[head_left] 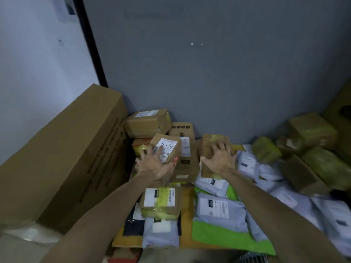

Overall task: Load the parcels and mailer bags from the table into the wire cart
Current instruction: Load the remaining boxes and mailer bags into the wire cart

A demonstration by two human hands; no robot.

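Parcels and mailer bags are heaped on the table against a grey wall. My left hand (154, 165) grips a small cardboard parcel with a handwritten white label (168, 146), tilted up off the pile. My right hand (221, 158) lies with spread fingers on top of a brown taped parcel (211, 143) and curls over its edges. Closer to me lie a flat box bound with yellow tape (161, 203), a grey mailer bag (220, 209) on a green mailer (218, 236), and another grey bag (161, 233). Wire of the cart (252, 258) shows at the bottom edge.
A long cardboard carton (66, 154) leans along the left side. More taped boxes (148, 122) are stacked at the back. Green-taped parcels (311, 130) and several grey mailers (284, 196) crowd the right side, blurred.
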